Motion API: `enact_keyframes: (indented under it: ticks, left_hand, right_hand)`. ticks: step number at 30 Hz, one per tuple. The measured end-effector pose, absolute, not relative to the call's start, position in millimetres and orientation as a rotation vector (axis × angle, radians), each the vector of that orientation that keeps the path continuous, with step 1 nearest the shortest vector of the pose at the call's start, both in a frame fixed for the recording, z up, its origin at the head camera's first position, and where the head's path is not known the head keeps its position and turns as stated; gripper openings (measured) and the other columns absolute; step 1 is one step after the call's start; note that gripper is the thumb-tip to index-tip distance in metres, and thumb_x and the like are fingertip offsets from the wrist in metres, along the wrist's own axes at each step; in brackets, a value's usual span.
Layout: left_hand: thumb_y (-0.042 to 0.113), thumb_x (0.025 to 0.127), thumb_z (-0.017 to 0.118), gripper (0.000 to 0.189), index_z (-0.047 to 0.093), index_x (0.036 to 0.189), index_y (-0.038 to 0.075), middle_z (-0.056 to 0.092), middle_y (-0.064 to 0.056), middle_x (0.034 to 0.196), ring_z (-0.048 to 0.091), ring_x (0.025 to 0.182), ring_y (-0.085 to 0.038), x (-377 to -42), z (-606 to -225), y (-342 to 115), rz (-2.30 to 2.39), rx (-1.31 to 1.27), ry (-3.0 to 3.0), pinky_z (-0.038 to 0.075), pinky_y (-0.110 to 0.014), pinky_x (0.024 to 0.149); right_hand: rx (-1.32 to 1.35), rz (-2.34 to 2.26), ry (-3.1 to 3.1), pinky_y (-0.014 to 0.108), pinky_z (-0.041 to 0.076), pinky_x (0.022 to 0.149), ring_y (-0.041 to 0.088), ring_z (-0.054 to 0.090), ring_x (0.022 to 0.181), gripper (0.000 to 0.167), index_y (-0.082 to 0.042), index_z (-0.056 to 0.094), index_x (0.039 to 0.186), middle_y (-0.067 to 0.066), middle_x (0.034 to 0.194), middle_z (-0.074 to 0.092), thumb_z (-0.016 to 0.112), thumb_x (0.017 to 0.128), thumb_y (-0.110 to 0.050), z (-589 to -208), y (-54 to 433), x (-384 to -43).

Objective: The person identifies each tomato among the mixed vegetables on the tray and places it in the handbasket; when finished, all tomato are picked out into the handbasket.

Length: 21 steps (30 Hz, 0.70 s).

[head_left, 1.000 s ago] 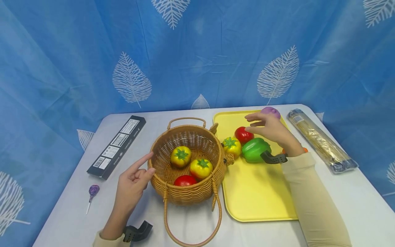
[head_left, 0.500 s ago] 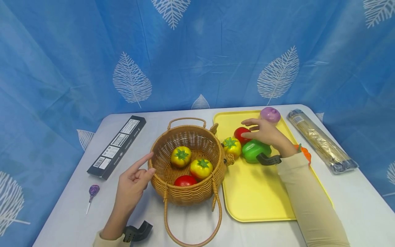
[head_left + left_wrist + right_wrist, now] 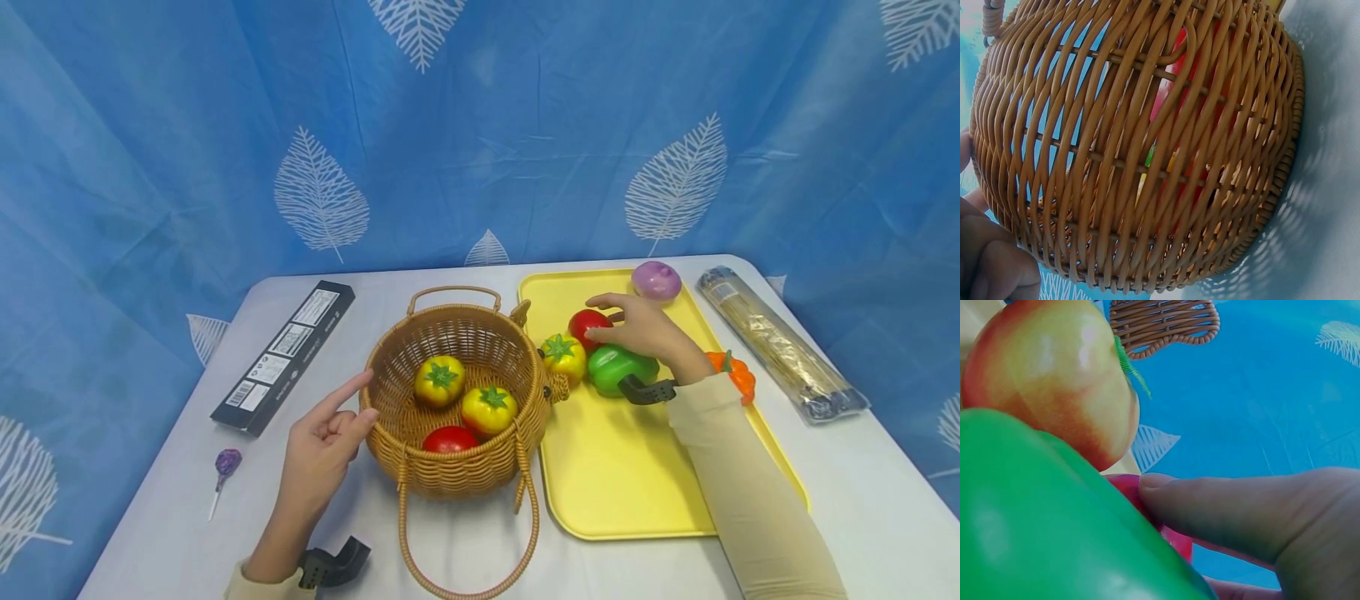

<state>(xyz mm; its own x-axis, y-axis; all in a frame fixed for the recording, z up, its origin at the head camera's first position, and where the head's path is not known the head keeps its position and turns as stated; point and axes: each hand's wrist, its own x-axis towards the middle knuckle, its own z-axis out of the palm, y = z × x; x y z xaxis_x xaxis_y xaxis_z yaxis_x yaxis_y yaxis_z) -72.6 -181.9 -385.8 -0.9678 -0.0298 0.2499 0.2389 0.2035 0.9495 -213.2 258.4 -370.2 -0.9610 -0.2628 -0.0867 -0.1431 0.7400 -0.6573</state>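
Observation:
My left hand is at the left side of the wicker basket, index finger extended and thumb tip near its rim, other fingers curled. In the left wrist view, that hand lies beside the basket's woven wall. Inside the basket lie two yellow tomatoes with green tops and a red round toy fruit. Over the yellow tray, my right hand has its thumb and fingers around another red round toy fruit. Its thumb touches the fruit in the right wrist view.
A green bell pepper and a yellow tomato adjoin the held fruit. A purple onion and an orange pepper-like piece lie by the tray's edge. A black box, lollipop and clear-wrapped sticks flank them.
My right hand has lowered and moved slightly left onto the red round fruit, closing its thumb and fingers about it. The orange piece and purple onion have come into fuller view. My left hand stays still.

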Motion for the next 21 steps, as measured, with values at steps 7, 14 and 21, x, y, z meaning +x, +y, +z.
enact_keyframes:
  ticks: [7, 14, 21]
  left_hand:
    - [0.005, 0.096, 0.072, 0.044, 0.064, 0.139, 0.012, 0.037, -0.001, 0.054, 0.033, 0.047, -0.012, -72.4, -385.5, -182.0, -1.838, -0.198, -2.271, 0.026, -0.033, 0.040]
    - [0.004, 0.096, 0.072, 0.044, 0.064, 0.139, 0.012, 0.036, 0.000, 0.054, 0.033, 0.047, -0.011, -72.2, -385.6, -182.3, -1.840, -0.192, -2.268, 0.025, -0.033, 0.040]
    - [0.005, 0.096, 0.072, 0.044, 0.065, 0.138, 0.013, 0.036, -0.001, 0.054, 0.032, 0.047, -0.011, -72.4, -385.5, -182.4, -1.840, -0.199, -2.265, 0.025, -0.033, 0.040]
  right_hand:
    - [-0.303, -1.005, 2.757, 0.055, 0.050, 0.095, 0.045, 0.060, 0.119, 0.056, -0.005, 0.056, 0.142, 0.024, 0.138, 0.057, 0.075, 0.095, -0.027, -373.8, 259.6, -215.0]
    - [-0.293, -1.006, 2.755, 0.054, 0.050, 0.095, 0.045, 0.061, 0.118, 0.056, -0.005, 0.057, 0.142, 0.023, 0.138, 0.058, 0.075, 0.095, -0.028, -374.8, 259.6, -215.7]
    - [-0.279, -1.008, 2.756, 0.053, 0.052, 0.093, 0.044, 0.061, 0.119, 0.055, -0.006, 0.057, 0.142, 0.022, 0.138, 0.058, 0.075, 0.095, -0.029, -374.6, 259.1, -215.4]
